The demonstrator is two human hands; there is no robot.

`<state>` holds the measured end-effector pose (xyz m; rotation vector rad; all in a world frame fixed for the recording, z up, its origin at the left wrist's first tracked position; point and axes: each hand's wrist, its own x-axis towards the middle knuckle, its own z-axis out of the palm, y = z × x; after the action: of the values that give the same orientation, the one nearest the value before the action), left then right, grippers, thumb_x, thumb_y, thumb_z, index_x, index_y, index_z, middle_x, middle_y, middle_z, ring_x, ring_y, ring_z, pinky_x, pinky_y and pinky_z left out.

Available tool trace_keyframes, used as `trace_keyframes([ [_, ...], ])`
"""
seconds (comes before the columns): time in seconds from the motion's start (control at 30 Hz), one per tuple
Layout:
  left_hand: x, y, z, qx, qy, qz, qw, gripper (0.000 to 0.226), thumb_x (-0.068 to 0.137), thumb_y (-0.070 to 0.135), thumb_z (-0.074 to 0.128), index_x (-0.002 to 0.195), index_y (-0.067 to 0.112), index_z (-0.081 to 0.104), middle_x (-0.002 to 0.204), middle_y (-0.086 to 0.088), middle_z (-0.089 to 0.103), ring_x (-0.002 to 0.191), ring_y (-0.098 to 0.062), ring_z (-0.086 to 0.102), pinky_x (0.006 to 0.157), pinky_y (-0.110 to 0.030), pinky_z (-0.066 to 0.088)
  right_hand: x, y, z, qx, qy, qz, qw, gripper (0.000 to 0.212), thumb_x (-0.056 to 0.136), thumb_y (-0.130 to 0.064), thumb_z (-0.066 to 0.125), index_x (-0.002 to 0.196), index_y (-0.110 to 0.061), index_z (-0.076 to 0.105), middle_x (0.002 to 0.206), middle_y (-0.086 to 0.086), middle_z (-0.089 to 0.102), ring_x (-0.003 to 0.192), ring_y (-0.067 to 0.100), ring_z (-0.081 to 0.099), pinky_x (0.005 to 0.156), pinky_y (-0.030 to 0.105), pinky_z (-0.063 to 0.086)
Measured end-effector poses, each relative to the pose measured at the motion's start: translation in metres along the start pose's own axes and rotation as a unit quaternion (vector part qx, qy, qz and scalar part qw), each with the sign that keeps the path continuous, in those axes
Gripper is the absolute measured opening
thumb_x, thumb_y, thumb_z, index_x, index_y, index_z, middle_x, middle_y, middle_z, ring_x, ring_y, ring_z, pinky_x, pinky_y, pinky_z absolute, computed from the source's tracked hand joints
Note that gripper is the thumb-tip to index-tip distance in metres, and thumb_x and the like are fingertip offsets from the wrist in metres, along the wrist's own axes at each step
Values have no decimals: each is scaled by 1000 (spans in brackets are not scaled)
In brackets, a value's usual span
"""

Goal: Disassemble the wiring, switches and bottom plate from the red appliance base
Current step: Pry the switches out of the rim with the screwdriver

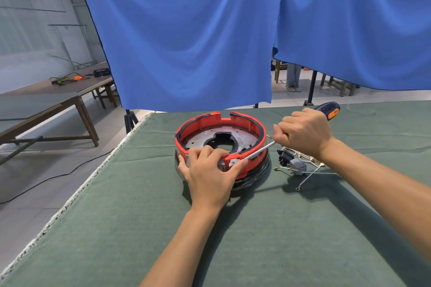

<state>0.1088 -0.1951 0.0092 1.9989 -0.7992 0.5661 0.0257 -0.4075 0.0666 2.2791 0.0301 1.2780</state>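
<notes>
Red appliance base (255, 130): round, open side up, grey perforated bottom plate (198, 140) seated inside. Wiring with switches (297, 163): loose tangle at its 3 o'clock, just beside.

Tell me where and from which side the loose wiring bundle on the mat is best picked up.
Probably at the grey switch body in the middle of the wiring, coming from above. It is the bulkiest solid part; the thin leads splay flat on the mat and would slip through fingers. The base blocks the left side.

Screwdriver (327, 110) tip hidden behind left hand (210, 170) thumb.
</notes>
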Motion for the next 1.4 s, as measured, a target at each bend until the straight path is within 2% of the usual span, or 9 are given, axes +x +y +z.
trace_keyframes([
  [0.13,-2,-2,-5,-6,-9,15,1000,35,66,58,75,82,27,71,85,14,60,97,-17,49,107,-60,19,-10,-5,-3,-16,-7,23,1000,49,85,-22,47,36,-17,46,36,-1,43,33,19,43,39,21,26],
  [0.43,-1,-4,-14,-19,-48,44,998,42,68,63,68,96,32,72,91,13,58,106,-14,45,109,-58,18,-53,-39,-26,-48,-56,167,983,55,86,-31,40,35,-12,46,33,2,44,29,21,45,40,18,25],
  [0.53,-1,-3,-13,-29,-39,35,998,35,69,57,74,94,32,73,88,12,58,105,-14,46,109,-58,17,-55,-43,-31,-58,-66,189,978,54,85,-33,40,36,-12,49,33,3,45,28,21,44,44,16,18],
  [0.7,-1,-2,-11,-22,-35,36,999,38,64,57,78,89,29,73,83,14,55,101,-16,47,107,-59,21,-50,-42,-40,-68,-84,198,974,55,84,-37,39,35,-12,47,31,3,42,27,21,41,52,12,4],
  [0.8,-1,-1,-11,-26,-31,31,999,39,62,59,77,85,28,71,81,14,56,98,-15,47,106,-59,22,-47,-38,-37,-50,-83,191,977,58,86,-36,36,35,-11,45,31,3,41,28,21,41,49,12,7],
  [0.9,-2,0,-11,-32,-26,31,999,41,62,63,72,80,27,70,79,15,55,95,-15,47,104,-60,24,-39,-31,-31,-31,-65,166,983,57,86,-34,38,35,-11,45,32,4,43,28,21,43,42,17,25],
  [0.97,-2,0,-11,-33,-20,27,999,41,62,64,68,77,26,70,77,15,54,94,-15,48,103,-60,26,-32,-26,-26,-22,-51,138,989,56,86,-31,40,35,-11,47,33,3,45,30,22,46,43,19,30],
  [1.2,-1,1,-6,-38,-12,16,999,40,63,62,68,75,25,71,76,13,55,93,-17,48,103,-61,24,-7,-7,-9,8,5,35,999,55,89,-23,44,34,-16,42,33,0,37,31,17,41,40,19,27],
  [1.4,0,0,-2,-28,-20,15,999,39,67,61,68,80,24,70,82,11,56,98,-17,47,108,-59,19,4,0,3,31,-10,-11,999,53,89,-22,46,36,-17,46,35,-1,41,31,18,40,42,19,25],
])
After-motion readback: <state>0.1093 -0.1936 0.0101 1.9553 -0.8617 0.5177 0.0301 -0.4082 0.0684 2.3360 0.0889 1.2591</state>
